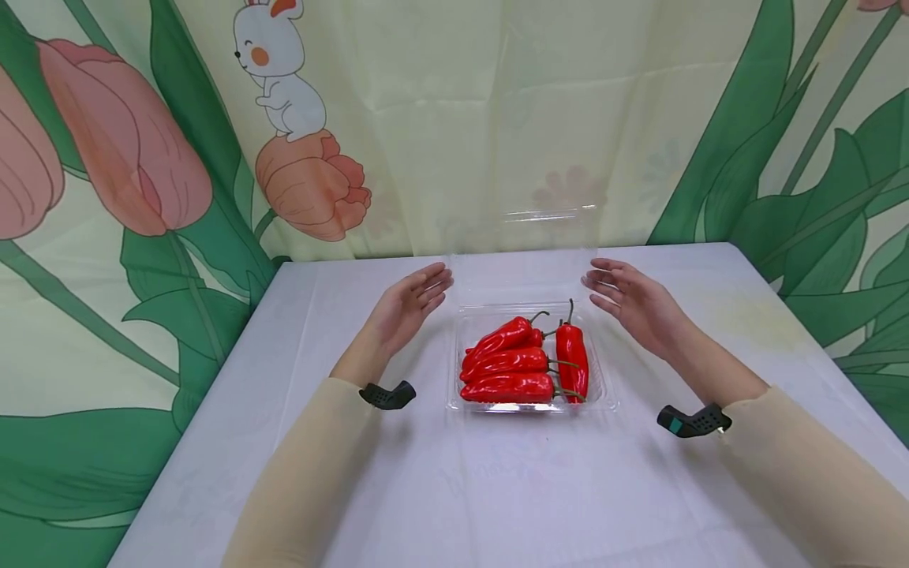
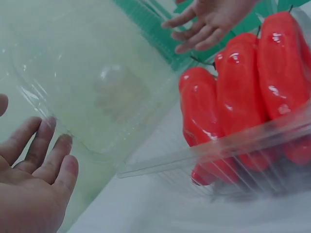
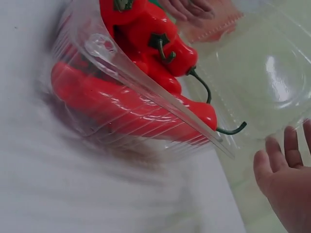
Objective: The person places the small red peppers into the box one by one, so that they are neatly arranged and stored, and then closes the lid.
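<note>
A clear plastic clamshell box point(image 1: 607, 394) sits on the table with its lid point(image 1: 521, 237) raised upright at the back. Inside lie several glossy red chili peppers point(image 1: 507, 388) with green stems; one stands lengthwise along the right side, the others lie crosswise. My left hand point(image 1: 412, 304) is beside the lid's left edge, fingers extended and holding nothing. On the opposite side my right hand point(image 1: 635, 304) has its fingertips right at the lid's right edge, fingers loosely spread. Both wrist views show the fingers close by the transparent lid point(image 2: 97, 87).
A white cloth covers the table point(image 1: 497, 489). Behind it hangs a curtain point(image 1: 426, 158) printed with tulips, leaves and a rabbit. Black bands point(image 1: 387, 396) circle both wrists below beige sleeves.
</note>
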Demonstrator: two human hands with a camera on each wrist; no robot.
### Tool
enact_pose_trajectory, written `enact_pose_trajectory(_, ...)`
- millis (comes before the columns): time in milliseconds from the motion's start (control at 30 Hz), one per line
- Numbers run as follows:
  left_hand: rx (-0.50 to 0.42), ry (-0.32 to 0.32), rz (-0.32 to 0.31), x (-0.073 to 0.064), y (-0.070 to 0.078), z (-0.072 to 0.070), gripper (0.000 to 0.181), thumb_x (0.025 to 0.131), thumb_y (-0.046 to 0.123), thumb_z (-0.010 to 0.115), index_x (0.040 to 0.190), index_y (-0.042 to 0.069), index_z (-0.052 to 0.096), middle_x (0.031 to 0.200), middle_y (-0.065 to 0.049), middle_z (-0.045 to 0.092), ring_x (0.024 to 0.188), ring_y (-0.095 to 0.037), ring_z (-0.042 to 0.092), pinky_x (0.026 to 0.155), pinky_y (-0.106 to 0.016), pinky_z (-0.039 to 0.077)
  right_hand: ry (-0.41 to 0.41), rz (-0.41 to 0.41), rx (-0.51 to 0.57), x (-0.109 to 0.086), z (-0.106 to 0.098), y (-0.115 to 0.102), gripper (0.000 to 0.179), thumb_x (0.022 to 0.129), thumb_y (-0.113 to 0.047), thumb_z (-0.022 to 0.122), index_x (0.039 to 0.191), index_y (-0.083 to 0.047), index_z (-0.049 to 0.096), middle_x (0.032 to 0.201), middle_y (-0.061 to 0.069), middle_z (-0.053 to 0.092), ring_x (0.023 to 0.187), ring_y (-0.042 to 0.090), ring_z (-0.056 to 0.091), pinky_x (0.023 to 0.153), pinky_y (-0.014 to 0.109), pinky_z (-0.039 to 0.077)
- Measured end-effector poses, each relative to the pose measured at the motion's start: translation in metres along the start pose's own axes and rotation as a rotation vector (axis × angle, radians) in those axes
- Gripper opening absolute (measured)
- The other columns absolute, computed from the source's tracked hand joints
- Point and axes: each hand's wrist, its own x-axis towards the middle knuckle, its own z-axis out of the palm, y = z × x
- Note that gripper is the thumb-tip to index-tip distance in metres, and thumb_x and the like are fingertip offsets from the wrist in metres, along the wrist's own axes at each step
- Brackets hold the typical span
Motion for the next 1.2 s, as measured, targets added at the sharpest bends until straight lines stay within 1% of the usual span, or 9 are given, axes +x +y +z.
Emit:
enact_pose_trajectory(267, 0.209, 0.014, -0.014, -0.016, -0.004, 0.002, 0.047, 0.109, 0.022, 0.039, 0.15, -0.002, 0.046, 0.157, -0.019, 0.046, 0.15, -0.033, 0.041, 0.127, -0.042, 0.027, 0.008, -0.018, -0.111, -0.015, 0.005, 0.003, 0.03, 0.112, -0.031, 0.039, 0.137, -0.016, 0.045, 0.135, 0.001, 0.051, 0.129, 0.012, 0.052, 0.106, 0.015, 0.045)
enact_pose_trajectory(467, 0.359, 0.093, -0.042, -0.029, -0.007, 0.003, 0.043, 0.109, 0.021, 0.046, 0.145, -0.001, 0.053, 0.153, -0.018, 0.052, 0.148, -0.034, 0.044, 0.125, -0.042, 0.031, 0.029, 0.001, -0.26, -0.03, 0.008, 0.007, 0.03, 0.112, -0.033, 0.04, 0.137, -0.018, 0.047, 0.136, -0.003, 0.05, 0.132, 0.012, 0.049, 0.106, 0.013, 0.042)
enact_pose_trajectory(533, 0.415, 0.112, -0.048, -0.033, -0.009, 0.003, 0.041, 0.109, 0.021, 0.048, 0.143, -0.001, 0.055, 0.15, -0.017, 0.054, 0.147, -0.034, 0.045, 0.124, -0.043, 0.033, 0.053, 0.037, -0.312, -0.034, 0.01, 0.007, 0.029, 0.111, -0.033, 0.042, 0.137, -0.02, 0.046, 0.138, -0.006, 0.048, 0.138, 0.016, 0.042, 0.115, 0.019, 0.039)
enact_pose_trajectory(633, 0.528, 0.1, -0.048, -0.038, -0.013, 0.003, 0.038, 0.108, 0.022, 0.05, 0.139, 0.003, 0.06, 0.148, -0.014, 0.057, 0.146, -0.033, 0.045, 0.124, -0.049, 0.031, 0.106, 0.107, -0.385, -0.039, 0.013, 0.009, 0.031, 0.11, -0.03, 0.046, 0.138, -0.018, 0.045, 0.14, -0.007, 0.044, 0.144, 0.022, 0.032, 0.126, 0.041, 0.03)
enact_pose_trajectory(700, 0.592, 0.083, -0.051, -0.041, -0.016, 0.003, 0.036, 0.107, 0.024, 0.052, 0.136, 0.006, 0.062, 0.146, -0.011, 0.059, 0.145, -0.03, 0.046, 0.124, -0.054, 0.03, 0.129, 0.14, -0.42, -0.041, 0.014, 0.011, 0.034, 0.109, -0.027, 0.049, 0.139, -0.014, 0.044, 0.143, -0.001, 0.042, 0.144, 0.024, 0.03, 0.126, 0.056, 0.024)
enact_pose_trajectory(767, 0.641, 0.07, -0.053, -0.043, -0.019, 0.003, 0.033, 0.107, 0.026, 0.054, 0.134, 0.009, 0.063, 0.146, -0.007, 0.059, 0.145, -0.028, 0.045, 0.123, -0.057, 0.031, 0.139, 0.162, -0.449, -0.044, 0.015, 0.013, 0.039, 0.108, -0.026, 0.05, 0.143, -0.01, 0.043, 0.149, 0.006, 0.039, 0.144, 0.025, 0.028, 0.124, 0.063, 0.022)
enact_pose_trajectory(867, 0.663, 0.068, -0.049, -0.046, -0.024, 0.005, 0.03, 0.106, 0.024, 0.056, 0.132, 0.012, 0.064, 0.147, -0.003, 0.059, 0.145, -0.025, 0.046, 0.122, -0.055, 0.034, 0.129, 0.178, -0.466, -0.051, 0.016, 0.017, 0.047, 0.108, -0.025, 0.05, 0.149, -0.005, 0.037, 0.161, 0.015, 0.03, 0.149, 0.031, 0.024, 0.123, 0.066, 0.022)
enact_pose_trajectory(967, 0.672, 0.071, -0.037, -0.05, -0.029, 0.007, 0.027, 0.106, 0.02, 0.056, 0.13, 0.012, 0.063, 0.151, -0.003, 0.056, 0.149, -0.025, 0.042, 0.122, -0.053, 0.035, 0.121, 0.193, -0.48, -0.057, 0.018, 0.019, 0.051, 0.109, -0.024, 0.048, 0.153, -0.003, 0.034, 0.169, 0.016, 0.022, 0.155, 0.037, 0.017, 0.123, 0.067, 0.022)
enact_pose_trajectory(1200, 0.718, 0.105, -0.023, -0.06, -0.041, 0.009, 0.027, 0.103, 0.02, 0.06, 0.129, 0.012, 0.063, 0.16, -0.003, 0.046, 0.154, -0.028, 0.034, 0.118, -0.053, 0.04, 0.118, 0.216, -0.53, -0.074, 0.025, 0.025, 0.057, 0.109, -0.023, 0.047, 0.158, -0.001, 0.028, 0.17, 0.021, 0.018, 0.156, 0.046, 0.015, 0.12, 0.069, 0.024)
